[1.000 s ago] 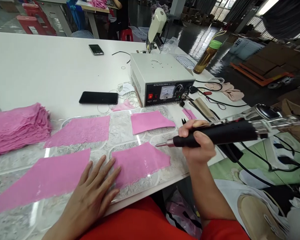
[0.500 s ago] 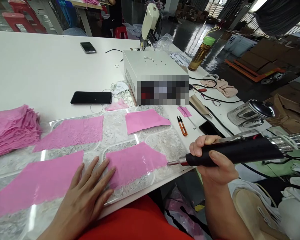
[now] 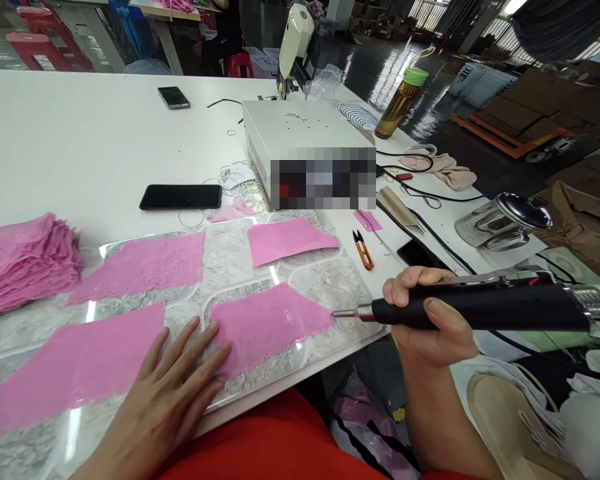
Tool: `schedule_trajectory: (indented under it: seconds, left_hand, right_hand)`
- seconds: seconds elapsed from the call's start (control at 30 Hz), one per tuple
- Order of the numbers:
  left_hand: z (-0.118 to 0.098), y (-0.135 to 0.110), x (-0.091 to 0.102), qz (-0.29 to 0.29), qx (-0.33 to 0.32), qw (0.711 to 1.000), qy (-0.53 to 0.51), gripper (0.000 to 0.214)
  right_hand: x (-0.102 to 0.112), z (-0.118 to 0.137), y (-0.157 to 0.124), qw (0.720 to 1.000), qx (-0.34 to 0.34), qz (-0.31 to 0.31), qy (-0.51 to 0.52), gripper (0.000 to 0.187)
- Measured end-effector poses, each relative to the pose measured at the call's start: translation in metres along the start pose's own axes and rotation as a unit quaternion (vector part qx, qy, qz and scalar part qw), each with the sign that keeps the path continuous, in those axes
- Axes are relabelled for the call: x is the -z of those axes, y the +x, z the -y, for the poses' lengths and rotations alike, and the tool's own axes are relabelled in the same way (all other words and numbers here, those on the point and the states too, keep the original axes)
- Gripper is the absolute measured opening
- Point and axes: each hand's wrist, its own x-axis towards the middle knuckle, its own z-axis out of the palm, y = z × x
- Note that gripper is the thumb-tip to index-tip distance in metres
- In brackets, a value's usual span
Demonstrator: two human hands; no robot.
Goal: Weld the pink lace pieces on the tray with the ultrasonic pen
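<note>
While my left hand [image 3: 175, 393] lies flat and open on the near lace [image 3: 267, 323] and my right hand [image 3: 430, 320] is closed round the tool [image 3: 480, 310], its tip at the lace's right corner, I judge a loose palm could let the lace slide.

I am reading no words or numbers anywhere: the front panel [image 3: 323, 179] of the white control box [image 3: 300, 123] on the desk [image 3: 80, 133] is showing only blurred blocks, and the black tool [image 3: 505, 308] my right hand [image 3: 430, 340] is holding is showing no lettering.
</note>
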Motion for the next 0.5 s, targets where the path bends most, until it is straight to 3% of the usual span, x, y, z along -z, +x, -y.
schedule_trajectory:
  seconds: [0.5]
  left_hand:
    - [0.0008,-0.0053,-0.0057,0.01,0.009,1.0,-0.009,0.051]
  right_hand:
    - [-0.0045,-0.0083,0.0035,1.0,-0.006,0.011,-0.008,0.014]
